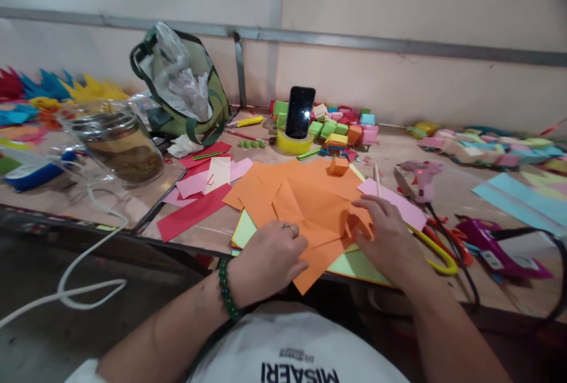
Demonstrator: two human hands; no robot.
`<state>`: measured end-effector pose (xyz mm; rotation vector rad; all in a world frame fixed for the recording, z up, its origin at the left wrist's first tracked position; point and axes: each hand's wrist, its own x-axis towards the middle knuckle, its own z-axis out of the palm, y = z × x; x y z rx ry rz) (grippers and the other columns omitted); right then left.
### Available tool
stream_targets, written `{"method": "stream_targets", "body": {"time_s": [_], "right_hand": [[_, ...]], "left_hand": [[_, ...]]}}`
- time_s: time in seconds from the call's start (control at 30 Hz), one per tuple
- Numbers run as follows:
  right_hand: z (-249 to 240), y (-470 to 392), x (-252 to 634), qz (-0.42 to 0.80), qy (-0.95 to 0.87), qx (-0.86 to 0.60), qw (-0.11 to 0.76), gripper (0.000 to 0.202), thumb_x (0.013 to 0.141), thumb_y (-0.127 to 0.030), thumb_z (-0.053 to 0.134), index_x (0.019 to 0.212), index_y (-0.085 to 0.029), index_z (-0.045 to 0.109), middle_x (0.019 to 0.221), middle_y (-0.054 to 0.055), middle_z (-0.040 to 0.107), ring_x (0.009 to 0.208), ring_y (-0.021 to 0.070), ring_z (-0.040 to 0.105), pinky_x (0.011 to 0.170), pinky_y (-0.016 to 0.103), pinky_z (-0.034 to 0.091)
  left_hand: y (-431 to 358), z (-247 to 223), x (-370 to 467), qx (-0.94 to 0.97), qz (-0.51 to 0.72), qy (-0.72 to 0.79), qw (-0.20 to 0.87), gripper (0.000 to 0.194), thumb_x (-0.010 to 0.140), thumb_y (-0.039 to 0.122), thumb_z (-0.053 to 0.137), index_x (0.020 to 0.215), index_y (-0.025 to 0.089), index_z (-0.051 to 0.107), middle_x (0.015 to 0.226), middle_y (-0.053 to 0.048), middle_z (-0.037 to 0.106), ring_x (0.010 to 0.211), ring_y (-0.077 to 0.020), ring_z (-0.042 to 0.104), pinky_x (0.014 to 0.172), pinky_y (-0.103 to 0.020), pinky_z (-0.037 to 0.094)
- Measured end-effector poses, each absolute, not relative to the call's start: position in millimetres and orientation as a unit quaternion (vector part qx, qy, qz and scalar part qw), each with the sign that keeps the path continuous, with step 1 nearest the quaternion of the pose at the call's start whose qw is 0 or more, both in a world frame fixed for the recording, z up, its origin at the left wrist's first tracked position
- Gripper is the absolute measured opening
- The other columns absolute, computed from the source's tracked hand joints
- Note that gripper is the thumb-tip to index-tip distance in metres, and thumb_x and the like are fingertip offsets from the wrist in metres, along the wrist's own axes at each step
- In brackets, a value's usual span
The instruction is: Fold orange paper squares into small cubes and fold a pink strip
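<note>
Positioning at the creased orange sheet (pixel 316 209): 2 bare hands flank the workpiece at the front edge of the table (pixel 392 146). The sheet lies over other orange sheets (pixel 266 175), with pale green sheets (pixel 361 268) underneath at the front.

Left hand (pixel 268 259): located at the lower left margin of the creased sheet. The fingers are curled inward toward the palm; whether they pinch the paper cannot be told. This hand wears 1 ring (pixel 289 228); a green bead bracelet (pixel 227 293) encircles the wrist.

Right hand (pixel 385 232): located at the right margin of the sheet. The fingers are bent and partly spread, with the fingertips at the raised orange paper; a firm grip cannot be confirmed.

Adjacent items: 1 small orange paper box (pixel 339 166) sits on the far part of the orange sheets. Behind it, a phone (pixel 300 113) leans back in a yellow tape roll (pixel 293 144). A red paper strip (pixel 195 212) lies to the left. A pink glue gun (pixel 426 181), red indicator lit, stands to the right, near a purple tool (pixel 500 253).
</note>
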<state>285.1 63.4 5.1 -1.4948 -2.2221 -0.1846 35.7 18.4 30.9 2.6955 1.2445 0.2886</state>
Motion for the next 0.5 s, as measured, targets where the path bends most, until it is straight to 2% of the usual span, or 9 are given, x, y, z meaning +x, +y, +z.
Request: {"method": "stream_targets", "body": {"time_s": [0.07, 0.1, 0.17, 0.23, 0.3, 0.37, 0.43, 0.5], "right_hand": [[9.3, 60.5, 280.7, -0.107, -0.842, -0.479, 0.224, 0.048, 0.076, -0.012, 0.051, 0.124, -0.017, 0.051, 0.132, 0.016, 0.049, 0.119, 0.0304, 0.049, 0.095, 0.046, 0.046], [10.8, 60.4, 278.6, -0.12, -0.856, -0.452, 0.221, 0.046, 0.077, -0.01, 0.051, 0.122, -0.018, 0.053, 0.133, 0.015, 0.049, 0.12, 0.03, 0.048, 0.097, 0.046, 0.045], [12.9, 61.8, 276.0, -0.134, -0.877, -0.405, 0.222, 0.033, 0.079, -0.007, 0.05, 0.106, -0.019, 0.063, 0.127, 0.013, 0.055, 0.12, 0.0291, 0.048, 0.097, 0.046, 0.045], [14.4, 62.4, 274.8, -0.132, -0.889, -0.374, 0.231, 0.023, 0.078, -0.006, 0.051, 0.089, -0.019, 0.065, 0.117, 0.01, 0.062, 0.117, 0.0285, 0.05, 0.095, 0.045, 0.046], [17.0, 59.2, 271.6, -0.121, -0.893, -0.359, 0.242, 0.018, 0.076, -0.005, 0.053, 0.081, -0.018, 0.064, 0.105, 0.008, 0.067, 0.105, 0.0262, 0.057, 0.087, 0.041, 0.048], [20.5, 51.6, 263.5, -0.112, -0.895, -0.36, 0.239, 0.015, 0.075, -0.006, 0.054, 0.079, -0.017, 0.064, 0.089, 0.006, 0.069, 0.085, 0.0218, 0.06, 0.075, 0.035, 0.049], [23.0, 42.2, 249.8, -0.113, -0.896, -0.374, 0.212, 0.014, 0.076, -0.007, 0.055, 0.075, -0.017, 0.064, 0.073, 0.004, 0.065, 0.071, 0.0189, 0.057, 0.064, 0.032, 0.045], [22.9, 34.7, 232.9, -0.125, -0.895, -0.386, 0.184, 0.015, 0.077, -0.007, 0.055, 0.074, -0.018, 0.065, 0.067, 0.003, 0.061, 0.067, 0.019, 0.054, 0.061, 0.032, 0.042]], "left_hand": [[25.3, 32.9, 36.2, 0.903, 0.089, 0.416, 0.058, 0.011, 0.083, 0.027, 0.057, 0.086, 0.016, 0.056, 0.082, -0.005, 0.061, 0.077, -0.0203, 0.058, 0.067, -0.031, 0.047], [28.0, 33.3, 37.1, 0.907, 0.088, 0.409, 0.045, 0.011, 0.082, 0.023, 0.057, 0.091, 0.016, 0.055, 0.082, -0.004, 0.061, 0.076, -0.0202, 0.058, 0.065, -0.031, 0.047], [32.2, 32.9, 38.4, 0.916, 0.081, 0.392, 0.019, 0.015, 0.081, 0.015, 0.053, 0.095, 0.016, 0.054, 0.082, -0.004, 0.06, 0.074, -0.0199, 0.057, 0.065, -0.031, 0.046], [35.8, 32.0, 37.3, 0.925, 0.072, 0.372, -0.001, 0.015, 0.081, 0.01, 0.05, 0.093, 0.016, 0.054, 0.083, -0.005, 0.06, 0.074, -0.0195, 0.057, 0.07, -0.033, 0.047], [39.7, 31.8, 32.8, 0.925, 0.073, 0.373, -0.018, 0.013, 0.082, 0.008, 0.049, 0.089, 0.016, 0.056, 0.085, -0.006, 0.061, 0.079, -0.0193, 0.058, 0.084, -0.038, 0.046], [43.1, 32.5, 26.7, 0.914, 0.08, 0.396, -0.033, 0.015, 0.082, 0.006, 0.048, 0.086, 0.016, 0.059, 0.088, -0.007, 0.063, 0.091, -0.021, 0.058, 0.099, -0.045, 0.037], [44.2, 33.4, 22.0, 0.902, 0.086, 0.42, -0.041, 0.018, 0.081, 0.005, 0.049, 0.088, 0.016, 0.061, 0.096, -0.008, 0.064, 0.104, -0.0237, 0.054, 0.104, -0.048, 0.031], [41.7, 33.1, 20.9, 0.901, 0.088, 0.424, -0.034, 0.019, 0.08, 0.005, 0.05, 0.092, 0.015, 0.062, 0.101, -0.009, 0.063, 0.107, -0.0248, 0.052, 0.102, -0.046, 0.034]]}}
